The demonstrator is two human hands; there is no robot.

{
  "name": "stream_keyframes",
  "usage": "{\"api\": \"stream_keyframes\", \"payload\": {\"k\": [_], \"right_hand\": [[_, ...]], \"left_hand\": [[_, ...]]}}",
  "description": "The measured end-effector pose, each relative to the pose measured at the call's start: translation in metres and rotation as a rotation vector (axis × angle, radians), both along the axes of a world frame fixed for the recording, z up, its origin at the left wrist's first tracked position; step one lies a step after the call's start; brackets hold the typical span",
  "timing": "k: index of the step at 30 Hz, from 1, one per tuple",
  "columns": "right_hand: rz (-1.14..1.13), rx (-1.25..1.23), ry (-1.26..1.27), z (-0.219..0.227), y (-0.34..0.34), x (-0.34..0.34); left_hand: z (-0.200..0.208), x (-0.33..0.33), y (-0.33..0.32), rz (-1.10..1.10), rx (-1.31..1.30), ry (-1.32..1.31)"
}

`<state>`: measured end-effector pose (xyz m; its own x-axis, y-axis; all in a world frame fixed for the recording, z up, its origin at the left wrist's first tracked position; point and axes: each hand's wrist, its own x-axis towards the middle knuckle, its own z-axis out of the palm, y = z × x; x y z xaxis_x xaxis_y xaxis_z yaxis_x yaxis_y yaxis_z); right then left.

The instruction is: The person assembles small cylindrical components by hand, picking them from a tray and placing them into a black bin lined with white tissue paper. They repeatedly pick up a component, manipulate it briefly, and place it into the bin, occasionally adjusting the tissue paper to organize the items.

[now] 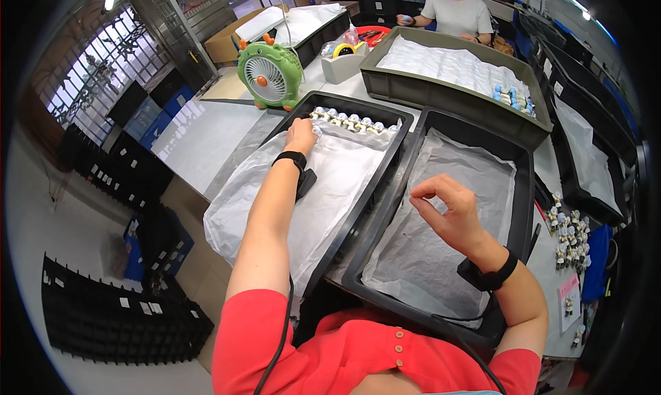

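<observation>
My left hand (301,136) reaches to the far end of the left black tray (375,181), its fingers closed on a small white-and-blue figurine (317,130), mostly hidden by the hand. Just beyond stands a row of similar little figurines (354,122), with pale heads and gold-coloured parts. White lining paper (323,181) covers the rest of that tray and hangs over its left side. Over the right black tray (527,188) hovers my right hand (451,208), thumb and fingertips drawn together with nothing visible in them. Thin translucent paper (441,257) lines this tray.
A green fan (270,75) stands behind the left tray. Farther back, a large olive bin (441,88) holds white sheeting and several blue-white pieces (513,100). More figurines (570,238) cluster on the table at right. Across the table sits another person (456,16).
</observation>
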<state>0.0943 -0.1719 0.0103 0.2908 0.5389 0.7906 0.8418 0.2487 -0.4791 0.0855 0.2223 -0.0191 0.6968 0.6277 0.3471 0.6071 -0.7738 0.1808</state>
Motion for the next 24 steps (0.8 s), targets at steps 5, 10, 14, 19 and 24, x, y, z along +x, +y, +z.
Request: {"api": "stream_keyframes", "payload": {"k": [5, 10, 14, 19, 24], "right_hand": [[0.032, -0.020, 0.011, -0.004, 0.001, 0.003], [0.068, -0.050, 0.035, -0.010, 0.005, 0.005], [0.073, -0.067, 0.038, -0.011, 0.004, 0.005], [0.041, -0.044, 0.058, -0.017, 0.007, 0.014], [-0.021, -0.036, 0.173, -0.012, 0.003, 0.024]], "left_hand": [[-0.004, 0.001, 0.008, -0.039, 0.001, 0.051], [0.011, -0.011, -0.010, -0.069, 0.030, 0.050], [0.030, -0.026, -0.002, -0.314, 0.111, 0.003], [0.060, -0.074, -0.006, -0.472, 0.062, -0.099], [0.074, -0.174, -0.072, -0.489, -0.482, -0.277]]}}
